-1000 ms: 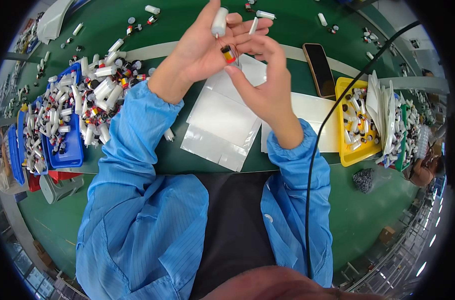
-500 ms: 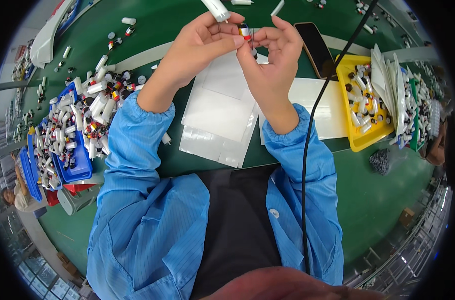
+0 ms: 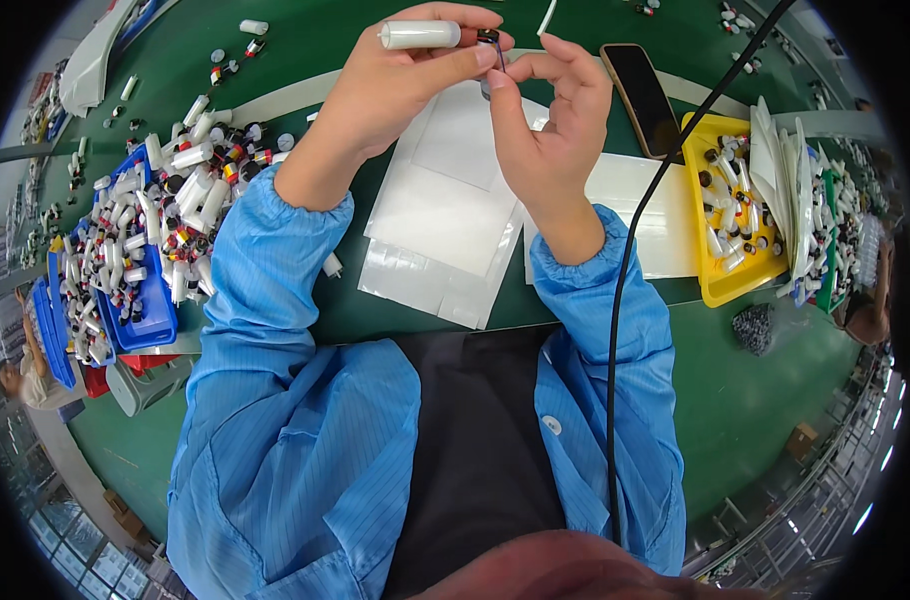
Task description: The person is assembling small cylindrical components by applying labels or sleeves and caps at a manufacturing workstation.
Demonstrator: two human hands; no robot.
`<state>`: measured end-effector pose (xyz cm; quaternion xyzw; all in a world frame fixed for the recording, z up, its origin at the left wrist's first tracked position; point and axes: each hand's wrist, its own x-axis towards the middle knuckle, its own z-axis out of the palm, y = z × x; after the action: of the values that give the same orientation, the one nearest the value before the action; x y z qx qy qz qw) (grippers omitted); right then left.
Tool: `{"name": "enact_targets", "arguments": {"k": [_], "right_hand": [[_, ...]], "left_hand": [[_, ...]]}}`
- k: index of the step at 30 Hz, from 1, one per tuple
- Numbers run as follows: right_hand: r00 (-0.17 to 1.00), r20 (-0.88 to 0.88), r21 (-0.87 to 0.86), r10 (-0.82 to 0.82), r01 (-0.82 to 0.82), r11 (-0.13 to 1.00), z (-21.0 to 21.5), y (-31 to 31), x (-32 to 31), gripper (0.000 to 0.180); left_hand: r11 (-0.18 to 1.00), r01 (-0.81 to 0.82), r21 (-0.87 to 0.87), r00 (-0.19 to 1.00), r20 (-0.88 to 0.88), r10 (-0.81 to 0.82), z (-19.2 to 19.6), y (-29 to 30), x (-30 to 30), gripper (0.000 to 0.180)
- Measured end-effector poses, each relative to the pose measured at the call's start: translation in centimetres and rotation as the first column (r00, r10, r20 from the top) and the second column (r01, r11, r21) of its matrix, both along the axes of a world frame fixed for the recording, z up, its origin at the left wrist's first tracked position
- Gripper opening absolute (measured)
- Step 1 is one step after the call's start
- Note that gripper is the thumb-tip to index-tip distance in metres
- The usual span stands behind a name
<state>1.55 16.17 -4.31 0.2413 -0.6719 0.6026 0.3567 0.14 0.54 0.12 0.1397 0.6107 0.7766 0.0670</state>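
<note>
In left hand (image 3: 387, 88), white tube (image 3: 420, 36), half-hidden black-topped part (image 3: 488, 36)

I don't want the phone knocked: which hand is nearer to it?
Right. The right hand is close beside the phone, on its left; the left hand is farther left.

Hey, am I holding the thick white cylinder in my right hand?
No, the thick white cylinder is in the left hand, with the right hand apart from it.
</note>
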Motion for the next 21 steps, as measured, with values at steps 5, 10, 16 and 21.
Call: {"name": "enact_targets", "arguments": {"k": [5,10,16,21], "right_hand": [[0.998,0.066,0.027,-0.001,-0.001,1.000,0.6,0.2,-0.1,0.043],[0.994,0.090,-0.061,0.061,-0.055,0.997,1.6,1.6,-0.3,0.037],[0.842,0.295,-0.365,0.452,-0.338,0.868,2.2,3.2,-0.5,0.015],[0.770,0.413,-0.369,0.486,-0.347,0.862,2.6,2.8,-0.1,0.013]], "left_hand": [[0.998,0.001,0.064,0.997,0.078,-0.006,1.4,0.6,0.5,0.027],[0.991,0.033,0.128,0.995,0.092,-0.045,2.6,0.3,0.6,0.030],[0.991,0.033,-0.133,0.999,-0.034,-0.038,1.9,-0.2,0.2,0.026],[0.953,-0.014,-0.302,0.989,-0.142,-0.030,1.6,-0.2,0.3,0.025]]}}
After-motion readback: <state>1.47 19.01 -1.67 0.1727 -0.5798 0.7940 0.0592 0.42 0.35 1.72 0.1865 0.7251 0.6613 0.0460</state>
